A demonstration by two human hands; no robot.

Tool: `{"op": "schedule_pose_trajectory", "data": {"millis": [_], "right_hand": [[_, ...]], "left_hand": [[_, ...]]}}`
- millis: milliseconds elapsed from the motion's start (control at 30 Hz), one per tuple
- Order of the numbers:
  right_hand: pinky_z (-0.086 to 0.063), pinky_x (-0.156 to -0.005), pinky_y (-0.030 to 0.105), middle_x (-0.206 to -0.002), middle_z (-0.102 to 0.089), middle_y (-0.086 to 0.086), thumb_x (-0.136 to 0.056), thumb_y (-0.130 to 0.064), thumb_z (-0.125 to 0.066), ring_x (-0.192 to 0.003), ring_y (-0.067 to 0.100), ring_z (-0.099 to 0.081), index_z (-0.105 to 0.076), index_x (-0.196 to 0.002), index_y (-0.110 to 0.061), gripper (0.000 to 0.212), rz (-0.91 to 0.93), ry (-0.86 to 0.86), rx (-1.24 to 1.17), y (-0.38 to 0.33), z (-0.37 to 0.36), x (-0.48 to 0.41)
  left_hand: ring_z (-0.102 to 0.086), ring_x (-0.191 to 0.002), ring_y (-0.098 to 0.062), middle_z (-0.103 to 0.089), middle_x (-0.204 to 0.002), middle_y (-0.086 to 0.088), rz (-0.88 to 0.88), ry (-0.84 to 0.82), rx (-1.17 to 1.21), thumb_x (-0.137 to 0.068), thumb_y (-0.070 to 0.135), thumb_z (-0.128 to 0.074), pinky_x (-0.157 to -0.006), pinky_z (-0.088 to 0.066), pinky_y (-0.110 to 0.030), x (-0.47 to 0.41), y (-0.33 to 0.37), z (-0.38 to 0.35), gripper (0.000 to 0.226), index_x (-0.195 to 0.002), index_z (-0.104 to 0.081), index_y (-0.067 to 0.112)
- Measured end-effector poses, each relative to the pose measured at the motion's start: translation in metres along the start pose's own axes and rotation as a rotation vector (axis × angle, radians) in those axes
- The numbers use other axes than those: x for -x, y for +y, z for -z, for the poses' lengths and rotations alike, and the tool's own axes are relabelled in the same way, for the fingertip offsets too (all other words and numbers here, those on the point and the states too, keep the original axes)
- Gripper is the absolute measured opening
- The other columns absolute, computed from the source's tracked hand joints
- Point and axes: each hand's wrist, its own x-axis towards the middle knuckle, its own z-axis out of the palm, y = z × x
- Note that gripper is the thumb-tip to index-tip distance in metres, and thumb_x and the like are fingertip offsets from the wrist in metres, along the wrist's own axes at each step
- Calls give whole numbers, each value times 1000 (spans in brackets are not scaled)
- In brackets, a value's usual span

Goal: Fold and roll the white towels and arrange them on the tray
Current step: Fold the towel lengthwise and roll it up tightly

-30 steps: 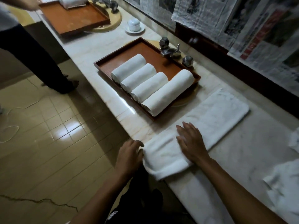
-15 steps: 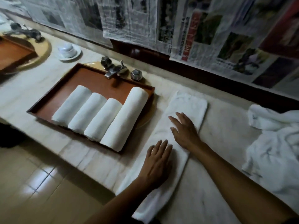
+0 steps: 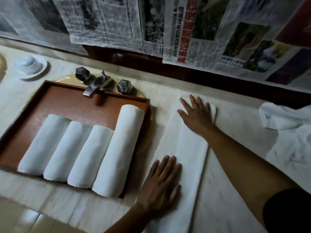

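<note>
A long white towel point(image 3: 186, 148), folded into a narrow strip, lies flat on the marble counter to the right of the brown tray point(image 3: 70, 101). My left hand point(image 3: 161, 184) presses flat on its near part with straight fingers. My right hand point(image 3: 196, 113) lies flat with spread fingers on its far end. Several rolled white towels point(image 3: 80, 153) lie side by side in the tray; the rightmost roll point(image 3: 121, 148) is the longest.
A chrome tap with two knobs point(image 3: 99, 81) stands behind the tray over a sink rim. A white cup on a saucer point(image 3: 29, 66) sits far left. A heap of loose white towels point(image 3: 292, 135) lies at the right. Newspapers cover the wall behind.
My right hand has slid along the towel to its far end. My left hand has moved a little forward and stays flat on the near part. The camera view has shifted rightward.
</note>
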Motion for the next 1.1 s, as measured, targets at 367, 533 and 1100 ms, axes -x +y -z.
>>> {"op": "schedule_pose_trajectory", "data": {"millis": [367,533,1100], "right_hand": [[-19,-125,50,-168,-27,5,-105,-45,-40,-156,27,-19,-41,-156,-32,52,166,174,-107,-28,-37,131],[-15,-125,53,-169,-24,3,-105,-51,-32,-157,28,-16,-37,-157,-36,54,167,159,17,-7,-30,80],[-14,-123,60,-171,-14,-10,-104,-62,-24,-158,22,-10,-23,-158,-50,55,256,54,41,-13,-23,92]], "left_hand": [[-5,-159,-24,-14,-171,-5,-39,2,-28,-107,48,-38,-126,-6,-46,-4,-2,0,61,-161,-30,21],[-17,-156,-31,-29,-166,-11,-75,4,-68,-97,35,-50,-121,-15,-52,-1,10,-2,64,-157,-37,18],[-13,-157,-31,-17,-170,-7,-126,16,-67,-101,46,-47,-119,-25,-58,20,16,-9,67,-162,-28,23]]}}
